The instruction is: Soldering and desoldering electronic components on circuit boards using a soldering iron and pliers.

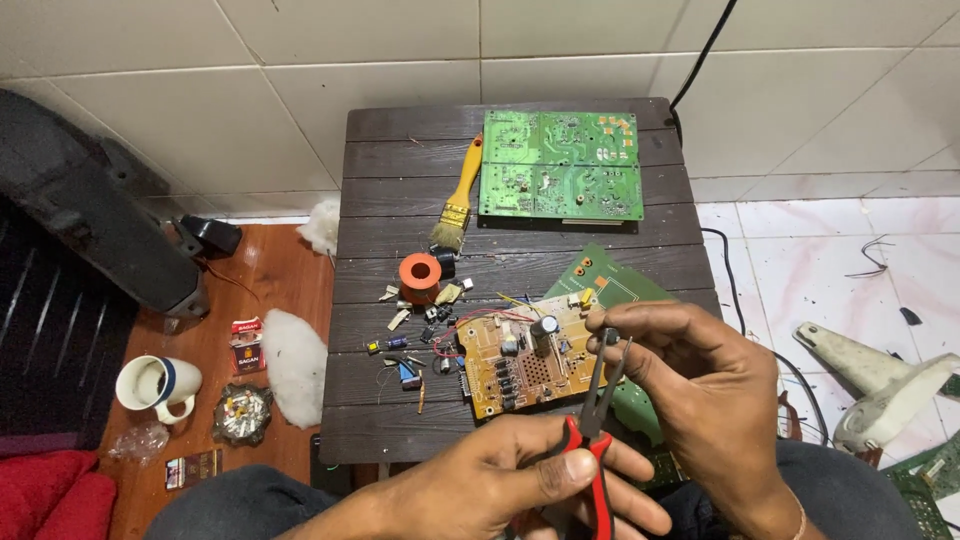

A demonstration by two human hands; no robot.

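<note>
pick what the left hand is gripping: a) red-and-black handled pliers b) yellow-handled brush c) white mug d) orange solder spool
a: the left hand wraps the red and black handles of the pliers, whose tips rise toward the right hand; the brush lies untouched on the table.

In front of me stands a small dark wooden slatted table (400,420). At its far edge lie two green circuit boards (560,165), one just behind the other, touching. Left of them a yellow-handled brush (458,197) lies with its bristles toward me. Just below the brush sits an orange spool (419,277). Near the spool, loose small electronic parts (410,345) are scattered across the middle slats. To their right an orange-brown circuit board (510,360) lies flat, with a dark cylindrical capacitor standing on it. Another green board (610,283) lies partly under its right side, overhanging the table's right edge.
</note>
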